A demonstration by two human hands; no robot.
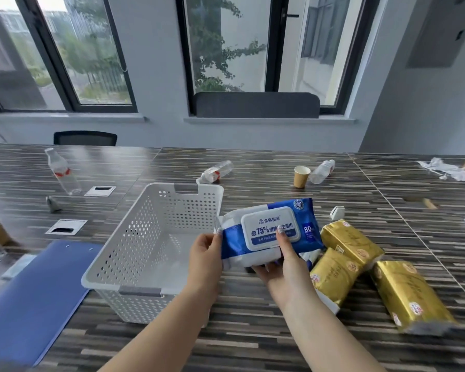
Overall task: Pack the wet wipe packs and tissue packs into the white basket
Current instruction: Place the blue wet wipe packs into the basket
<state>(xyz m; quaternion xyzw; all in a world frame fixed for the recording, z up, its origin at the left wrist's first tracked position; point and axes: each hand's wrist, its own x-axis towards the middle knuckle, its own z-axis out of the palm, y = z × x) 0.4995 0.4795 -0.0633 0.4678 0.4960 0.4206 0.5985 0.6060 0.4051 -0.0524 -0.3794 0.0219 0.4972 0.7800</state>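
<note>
- One table (253, 339) with a striped wood top carries everything before you.
- Your white basket (134, 253) sits left of centre, near the front edge, and nothing shows inside it.
- Lying at the front-left corner, just beside the basket, is a blue folder (30, 299).
- Three gold tissue packs (411, 294) lie right of your hands: one at the back (352, 242), one in the middle (333, 275), touching each other, and the nearest by the front-right.
- You hold one blue wipe pack (269, 232), lid up, just right of the basket's right wall and above the table.
- Your right hand (282, 267) cups the pack from below, thumb pressed on the lid.
- Your left hand (206, 257) pinches the pack's left end, fingers curled together under it.
- Near the back edge lie three clear bottles (62, 170), one upright at left, two on their sides.
- Between the two fallen bottles stands a paper cup (301, 176).
</note>
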